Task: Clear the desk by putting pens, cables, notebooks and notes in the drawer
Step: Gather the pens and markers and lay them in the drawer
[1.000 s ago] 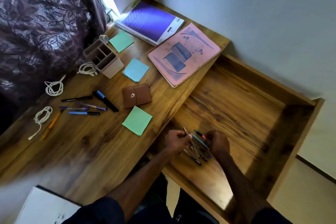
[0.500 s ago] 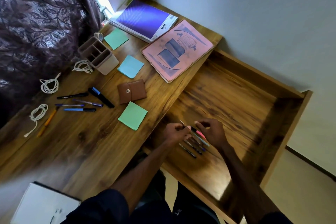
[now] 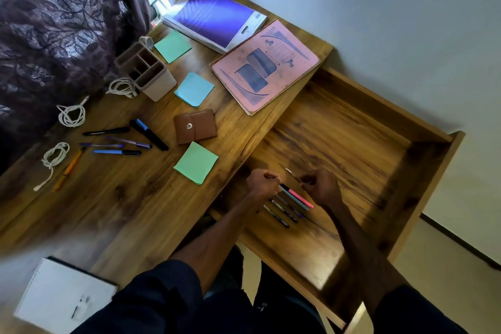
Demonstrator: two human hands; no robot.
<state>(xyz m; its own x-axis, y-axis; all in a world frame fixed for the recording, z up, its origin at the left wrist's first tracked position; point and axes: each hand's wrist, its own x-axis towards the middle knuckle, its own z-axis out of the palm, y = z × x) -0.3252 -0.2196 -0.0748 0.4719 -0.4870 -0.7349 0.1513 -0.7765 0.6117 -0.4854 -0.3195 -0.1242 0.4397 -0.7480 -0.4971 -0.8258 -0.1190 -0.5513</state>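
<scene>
Pens (image 3: pixel 295 199) gripped by the left hand (image 3: pixel 264 184) are best laid flat in the drawer (image 3: pixel 339 130), thin pen (image 3: pixel 292 174) pinched in the right hand (image 3: pixel 322 187) gets added alongside tbh

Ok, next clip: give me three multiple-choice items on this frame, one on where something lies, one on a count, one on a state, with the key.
1. Where does the brown wallet lie?
A. Inside the desk organiser.
B. On the pink notebook.
C. On the desk, between the blue note pad and a green note pad.

2. How many coiled white cables are on the desk?
A. One.
B. Three.
C. Five.

3. What state is the drawer in?
A. Pulled open, with pens on its floor.
B. Pushed shut.
C. Open and stacked full of notebooks.

Key: 1 C, the wallet sits on the wood between those two pads; 2 B, three separate coils show; 3 A, the drawer's floor is exposed and pens lie on it.
</scene>
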